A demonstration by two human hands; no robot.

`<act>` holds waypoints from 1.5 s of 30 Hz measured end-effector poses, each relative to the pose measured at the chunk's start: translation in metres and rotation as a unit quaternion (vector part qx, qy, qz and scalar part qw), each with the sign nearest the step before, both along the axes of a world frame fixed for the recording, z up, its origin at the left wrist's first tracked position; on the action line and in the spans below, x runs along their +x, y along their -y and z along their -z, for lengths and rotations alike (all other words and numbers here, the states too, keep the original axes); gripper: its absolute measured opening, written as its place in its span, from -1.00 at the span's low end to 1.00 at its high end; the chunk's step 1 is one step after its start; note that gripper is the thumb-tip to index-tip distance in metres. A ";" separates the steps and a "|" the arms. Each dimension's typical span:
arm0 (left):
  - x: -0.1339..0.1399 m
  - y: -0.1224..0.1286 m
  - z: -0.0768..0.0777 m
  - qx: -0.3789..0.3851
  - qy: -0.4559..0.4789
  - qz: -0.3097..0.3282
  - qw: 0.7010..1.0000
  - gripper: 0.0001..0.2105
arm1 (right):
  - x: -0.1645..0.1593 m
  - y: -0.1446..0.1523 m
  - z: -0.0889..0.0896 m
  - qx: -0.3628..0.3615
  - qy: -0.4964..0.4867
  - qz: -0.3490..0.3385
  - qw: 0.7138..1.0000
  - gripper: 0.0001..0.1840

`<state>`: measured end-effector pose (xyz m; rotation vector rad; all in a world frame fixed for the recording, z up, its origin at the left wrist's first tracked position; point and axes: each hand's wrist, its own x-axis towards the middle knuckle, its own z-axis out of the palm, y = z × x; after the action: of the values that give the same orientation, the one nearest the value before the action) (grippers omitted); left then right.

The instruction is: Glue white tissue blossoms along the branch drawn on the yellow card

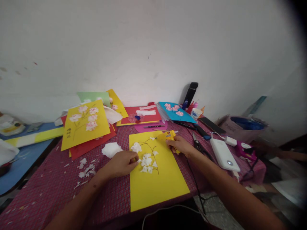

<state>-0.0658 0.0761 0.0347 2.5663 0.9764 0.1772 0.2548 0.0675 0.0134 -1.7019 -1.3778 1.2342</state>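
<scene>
My right hand (180, 145) is wrapped around a yellow glue gun (168, 135), its nozzle by a white petal (152, 138) high on the yellow sheet (155, 191) in front of me. My left hand (125, 163), fingers drawn together, is at the sheet's left edge — whether a scrap is pinched there, I cannot tell. Beyond, a paper cup (196, 113) stands, contents hidden; farther right, a bin (226, 127) holds something blue. Checked tablecloth (55, 191) beneath — white wall (144, 48) behind.

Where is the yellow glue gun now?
In the head view, the yellow glue gun is in the person's right hand, just right of centre, by the far right corner of the yellow paper.
</scene>
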 end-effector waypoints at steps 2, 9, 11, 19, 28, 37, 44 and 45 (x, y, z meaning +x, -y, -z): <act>0.000 0.000 0.000 0.000 0.000 0.001 1.000 -0.86 | 0.000 0.000 -0.001 -0.002 0.003 0.000 1.000 -0.68; 0.000 0.000 0.000 -0.005 -0.001 -0.001 1.000 -0.87 | -0.003 0.000 -0.003 -0.003 0.013 0.000 1.000 -0.68; 0.000 0.000 0.000 -0.003 0.001 -0.001 1.000 -0.87 | -0.003 0.000 -0.003 -0.004 0.017 0.002 1.000 -0.67; 0.000 0.000 0.000 -0.002 0.001 0.000 1.000 -0.87 | -0.005 -0.001 -0.005 -0.016 0.021 0.008 1.000 -0.67; 0.000 0.001 -0.002 -0.005 0.000 -0.006 1.000 -0.86 | -0.005 -0.002 -0.006 -0.020 0.026 0.011 0.999 -0.64; 0.000 0.000 0.001 0.001 0.002 0.001 1.000 -0.87 | -0.002 -0.005 -0.001 -0.023 0.022 0.005 0.999 -0.62; 0.000 0.001 -0.002 -0.007 0.000 -0.003 1.000 -0.85 | -0.002 -0.005 0.000 -0.023 0.020 0.008 0.999 -0.64; 0.000 0.001 -0.002 -0.008 0.000 -0.004 1.000 -0.85 | -0.002 -0.005 0.000 -0.024 0.020 0.010 0.999 -0.64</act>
<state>-0.0655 0.0753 0.0366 2.5485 0.9835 0.1713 0.2526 0.0721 0.0136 -1.7775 -1.3627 1.2372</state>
